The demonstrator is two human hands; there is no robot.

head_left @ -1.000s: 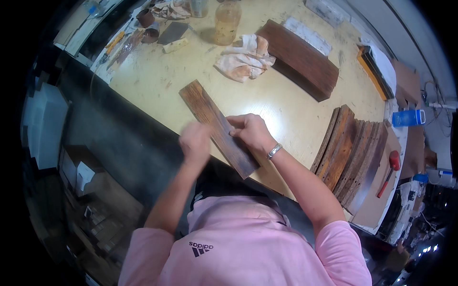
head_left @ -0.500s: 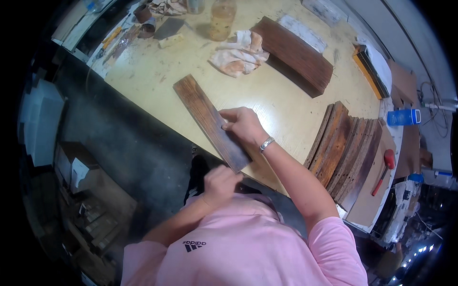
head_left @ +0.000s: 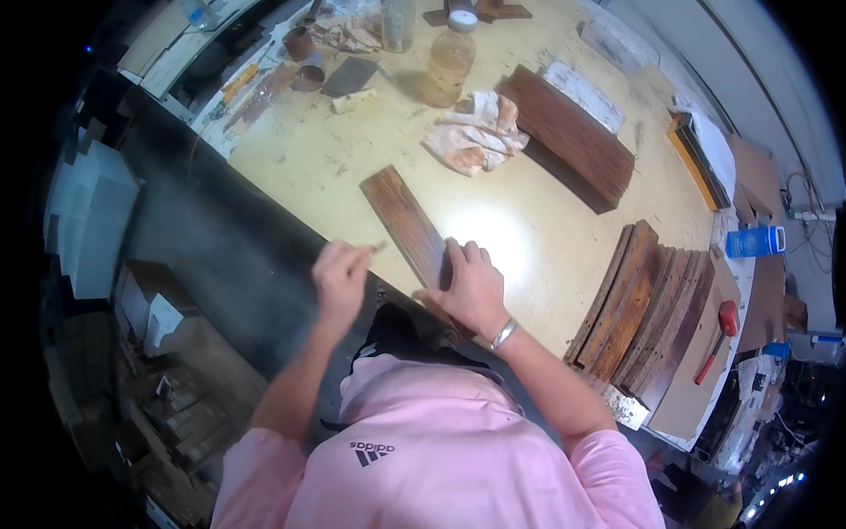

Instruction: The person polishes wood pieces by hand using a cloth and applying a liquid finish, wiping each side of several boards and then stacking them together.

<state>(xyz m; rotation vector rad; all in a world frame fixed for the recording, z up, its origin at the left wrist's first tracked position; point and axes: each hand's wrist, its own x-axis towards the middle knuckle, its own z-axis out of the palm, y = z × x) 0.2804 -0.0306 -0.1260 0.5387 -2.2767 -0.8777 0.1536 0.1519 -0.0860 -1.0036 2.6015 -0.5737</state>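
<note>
Plainly, your right hand (head_left: pixel 476 291) is the nearer one to the wooden plank (head_left: pixel 401 212); it grips across the plank's near half, thumb at the left edge and fingers along the right side, though how hard it presses cannot be told. The plank lies on the table (head_left: pixel 546 264), its near end by your waist and partly hidden under that hand; its long axis slants from there away and to your left, so the bare length runs out ahead of your right hand; your left hand (head_left: pixel 340 278) is apart from the plank, off its left side and about level with its middle, thumb and fingertips pinching a small thing (head_left: pixel 379 248) that points toward the plank; what it is, you cannot tell at this size; a stained cloth (head_left: pixel 476 137) lies beyond the plank and to its right; a row of boards (head_left: pixel 639 309) sits well to the plank's right.
</note>
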